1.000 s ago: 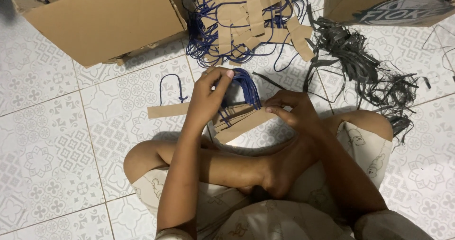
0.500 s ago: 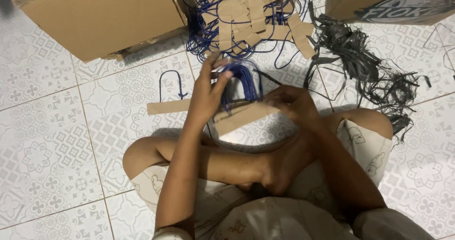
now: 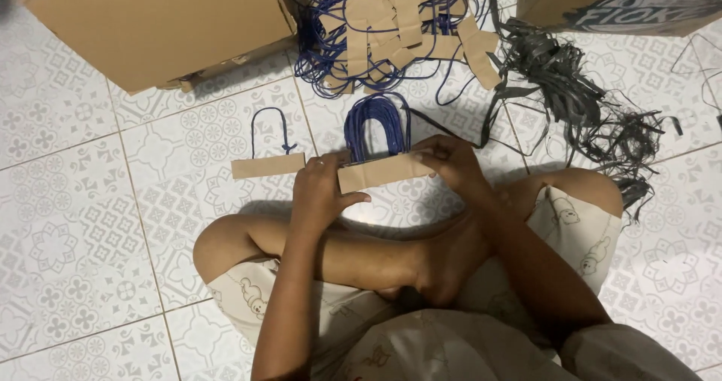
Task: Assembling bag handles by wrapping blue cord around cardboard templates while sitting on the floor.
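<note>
Both my hands hold a stack of bag handles (image 3: 378, 172): brown cardboard strips with blue cord loops (image 3: 376, 124) standing up from them. My left hand (image 3: 320, 193) grips the left end of the strips. My right hand (image 3: 450, 160) pinches the right end. The stack is level, just above the tiled floor in front of my crossed legs. A single handle (image 3: 268, 164), one cardboard strip with one blue loop, lies flat on the floor just left of my left hand.
A heap of loose blue-cord handles (image 3: 391, 27) lies at the top middle. A brown cardboard box (image 3: 158, 24) stands at top left, another box (image 3: 624, 5) at top right. A tangle of dark plastic straps (image 3: 579, 103) lies on the right.
My hands have squared the stack up: the blue loops, bent over before, now stand upright, and the strips lie level between both hands. The view has also shifted slightly.
</note>
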